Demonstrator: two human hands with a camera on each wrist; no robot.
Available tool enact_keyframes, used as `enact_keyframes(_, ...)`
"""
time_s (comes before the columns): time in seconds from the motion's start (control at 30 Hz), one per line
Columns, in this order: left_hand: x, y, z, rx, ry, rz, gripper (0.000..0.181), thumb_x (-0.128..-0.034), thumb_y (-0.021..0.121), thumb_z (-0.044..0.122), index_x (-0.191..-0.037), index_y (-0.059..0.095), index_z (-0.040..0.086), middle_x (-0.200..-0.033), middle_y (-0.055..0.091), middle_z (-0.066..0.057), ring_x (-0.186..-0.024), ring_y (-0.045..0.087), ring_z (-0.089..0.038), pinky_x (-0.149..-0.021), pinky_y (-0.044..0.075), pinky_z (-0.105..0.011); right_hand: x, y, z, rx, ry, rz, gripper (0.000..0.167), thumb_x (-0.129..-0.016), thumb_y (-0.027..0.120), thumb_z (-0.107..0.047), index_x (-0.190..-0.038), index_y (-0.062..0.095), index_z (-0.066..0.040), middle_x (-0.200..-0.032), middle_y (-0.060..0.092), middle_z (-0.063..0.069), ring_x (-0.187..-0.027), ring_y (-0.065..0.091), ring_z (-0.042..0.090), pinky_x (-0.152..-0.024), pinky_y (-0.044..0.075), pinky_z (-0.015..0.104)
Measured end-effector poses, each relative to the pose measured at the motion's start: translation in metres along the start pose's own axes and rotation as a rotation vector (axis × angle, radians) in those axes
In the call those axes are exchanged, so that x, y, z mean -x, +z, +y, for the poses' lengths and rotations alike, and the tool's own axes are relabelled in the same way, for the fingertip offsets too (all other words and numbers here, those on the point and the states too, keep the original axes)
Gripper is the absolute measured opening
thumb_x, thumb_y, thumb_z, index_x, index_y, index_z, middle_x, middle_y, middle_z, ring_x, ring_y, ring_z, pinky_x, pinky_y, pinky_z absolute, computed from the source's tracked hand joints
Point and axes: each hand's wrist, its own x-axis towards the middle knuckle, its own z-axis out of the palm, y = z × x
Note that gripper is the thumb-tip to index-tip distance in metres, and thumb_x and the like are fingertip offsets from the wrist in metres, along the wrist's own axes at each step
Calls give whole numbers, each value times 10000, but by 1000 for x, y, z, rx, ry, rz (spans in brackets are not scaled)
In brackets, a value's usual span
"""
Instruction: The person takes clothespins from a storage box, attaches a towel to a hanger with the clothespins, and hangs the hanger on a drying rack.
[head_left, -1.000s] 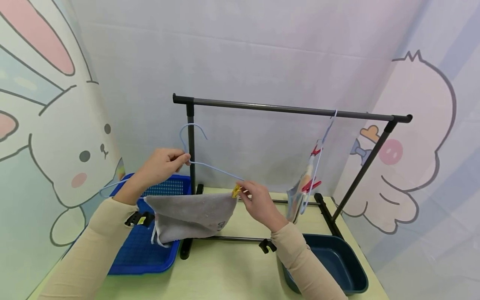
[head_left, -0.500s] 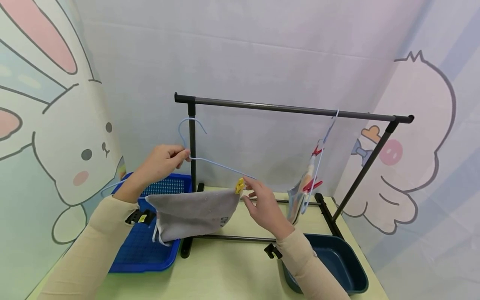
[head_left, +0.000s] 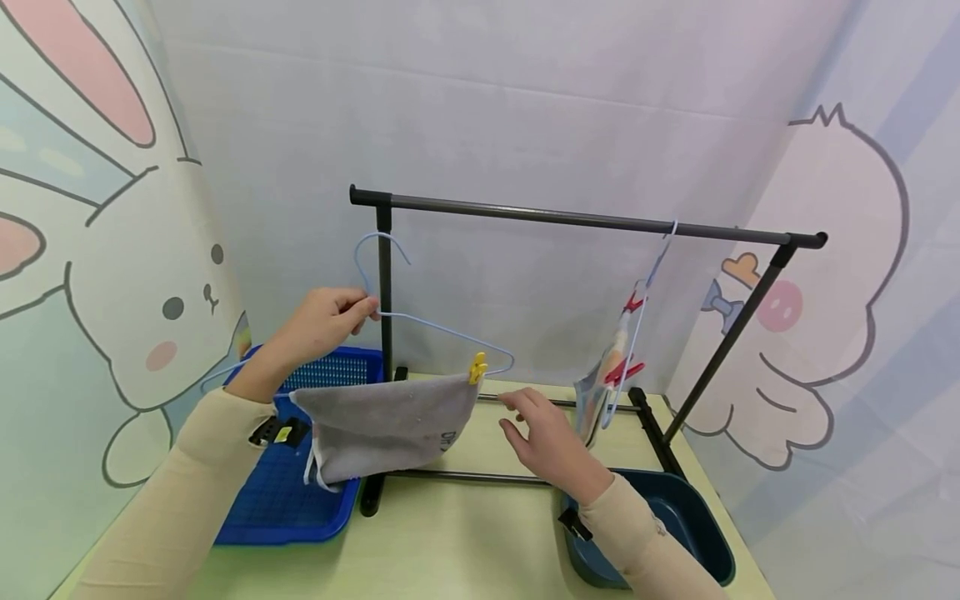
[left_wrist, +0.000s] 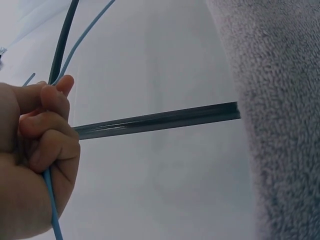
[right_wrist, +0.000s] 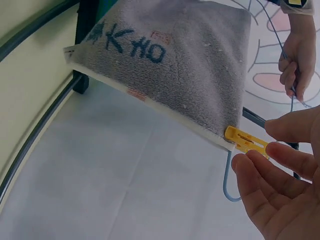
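Note:
My left hand (head_left: 322, 325) grips a light blue hanger (head_left: 442, 328) just below its hook; in the left wrist view the fingers of the left hand (left_wrist: 45, 135) curl round the wire. A grey towel (head_left: 390, 425) hangs from the hanger's lower bar, and a yellow clip (head_left: 477, 367) fastens its right corner. My right hand (head_left: 551, 442) is to the right of and below that clip, fingers loosely bent and holding nothing. In the right wrist view the yellow clip (right_wrist: 246, 140) appears beside the fingers of the right hand (right_wrist: 280, 185), on the corner of the towel (right_wrist: 180, 65).
A black rack (head_left: 525, 214) stands behind the hands. Near its right end hangs another hanger (head_left: 637, 333) with a cloth (head_left: 596, 396) and red clips (head_left: 624, 372). A blue basket (head_left: 277, 521) is at the left, a dark teal basin (head_left: 701, 533) at the right.
My right hand has let go of the yellow clip and moved right and down, away from it. The hanger, in my left hand, and the towel have risen slightly.

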Motion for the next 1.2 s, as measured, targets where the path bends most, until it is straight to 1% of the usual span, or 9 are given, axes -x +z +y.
enact_keyframes(0.1, 0, 0, 1, -10, 5, 2, 346, -1016, 445, 303, -869, 646, 62, -639, 495, -59, -526, 374, -211, -529, 320, -315, 8, -1, 1, 4, 9, -52, 301, -832, 718, -57, -1112, 608, -65, -954, 600, 17, -796, 595, 121, -683, 512, 253)
enact_keyframes(0.2, 0, 0, 1, -15, 5, 3, 338, -1015, 449, 301, -870, 645, 66, -641, 495, -58, -533, 381, -213, -526, 318, -310, 16, 0, 2, 13, 28, -114, 232, -844, 709, -81, -1062, 630, -78, -927, 626, -7, -762, 594, 89, -665, 508, 244)
enact_keyframes(0.4, 0, 0, 1, 12, -12, 18, 336, -1013, 453, 304, -897, 654, 62, -661, 507, -64, -544, 385, -215, -519, 317, -302, 35, 5, 10, -1, 52, -280, 19, -906, 645, -140, -920, 653, -130, -842, 616, -87, -712, 542, -6, -635, 485, 212)
enact_keyframes(0.5, -1, 0, 2, 17, -16, 26, 342, -1011, 454, 319, -889, 654, 69, -662, 511, -65, -543, 381, -216, -521, 317, -306, 45, 8, 17, -28, 63, -347, 55, -917, 632, -146, -869, 657, -142, -784, 586, -114, -661, 507, -21, -604, 467, 200)
enact_keyframes(0.63, -2, -1, 6, 12, -19, 21, 342, -1007, 457, 331, -886, 651, 76, -665, 511, -65, -549, 381, -218, -531, 316, -317, 58, 8, 30, -39, 92, -407, 92, -903, 639, -118, -828, 650, -168, -708, 528, -147, -576, 448, -18, -547, 425, 194)
enact_keyframes(0.8, -4, -2, 11, 13, -18, 16, 340, -1010, 456, 318, -889, 654, 68, -667, 511, -68, -551, 382, -220, -542, 315, -320, 76, 1, 50, -37, 161, -477, 132, -912, 626, -146, -798, 626, -212, -666, 477, -176, -543, 425, -11, -529, 401, 207)
enact_keyframes(0.93, -6, -3, 14, 12, -9, 11, 345, -1011, 457, 307, -850, 639, 62, -650, 498, -70, -542, 373, -219, -543, 311, -321, 89, -7, 69, -31, 228, -549, 128, -921, 614, -160, -795, 626, -186, -629, 466, -167, -513, 416, -1, -506, 387, 221)
enact_keyframes(1.1, -9, -5, 18, 15, 11, 17, 365, -1013, 452, 304, -793, 612, 60, -628, 488, -73, -522, 361, -224, -549, 313, -328, 103, -18, 93, -49, 334, -640, 114, -919, 613, -139, -810, 641, -155, -655, 526, -124, -532, 461, 20, -517, 411, 251)
enact_keyframes(1.2, -11, -5, 20, 10, 23, 23, 375, -1013, 449, 312, -778, 605, 63, -630, 497, -69, -523, 359, -227, -563, 320, -334, 112, -24, 105, -41, 402, -677, 103, -915, 618, -134, -816, 645, -143, -684, 554, -88, -551, 487, 40, -526, 424, 279)
